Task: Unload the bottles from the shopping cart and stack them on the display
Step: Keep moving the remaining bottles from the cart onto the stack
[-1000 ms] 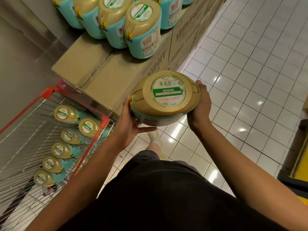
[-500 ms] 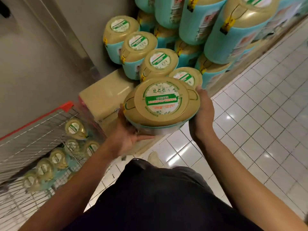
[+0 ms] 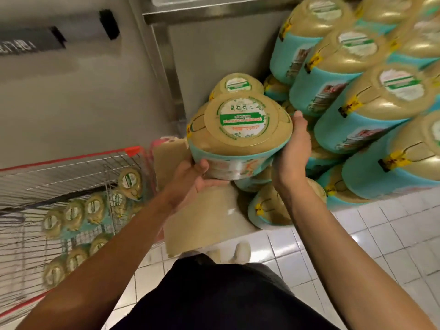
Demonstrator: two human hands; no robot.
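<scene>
Gripping from both sides, the curled fingers [image 3: 202, 168] of the left hand [image 3: 190, 181] cup the held bottle [image 3: 238, 129] low on its left, and the right hand [image 3: 291, 148] wraps its right side. The bottle sits mid-frame, gold top facing up, above a cardboard box [image 3: 207, 220]. It is just beside the stacked bottles [image 3: 371, 108] at right. The shopping cart [image 3: 71, 159] at lower left holds more bottles [image 3: 73, 215].

A brushed steel post [image 3: 167, 67] ran upright. Left of the post stood a plain grey wall [image 3: 71, 103] carrying a dark sign strip [image 3: 28, 42] with blurred white characters and a small black block [image 3: 109, 24]. Right of the post sat a flat steel panel [image 3: 214, 53] under a steel ledge [image 3: 214, 14]. Below and right of the post, glossy white floor tiles [image 3: 381, 246] with grey grout reflected soft light.
</scene>
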